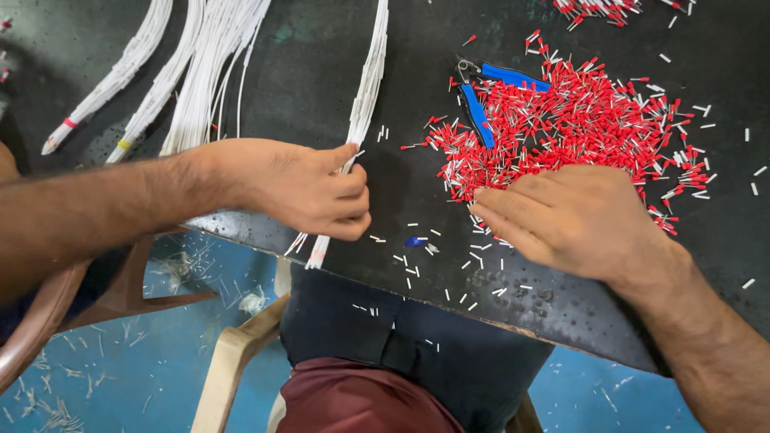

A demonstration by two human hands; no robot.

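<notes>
Fingers of left hand [301, 188] curled shut around white wires [362, 104]; right hand [561, 216] flat, palm down, fingertips on red ferrules [577, 120].

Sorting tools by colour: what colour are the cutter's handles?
Blue, on the cutter lying by the red ferrules; head view.

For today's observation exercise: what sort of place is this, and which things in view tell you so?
Probably a small wiring workshop. A dark worktable holds bundles of white wires, a heap of red wire end-caps and blue-handled cutters.
</notes>
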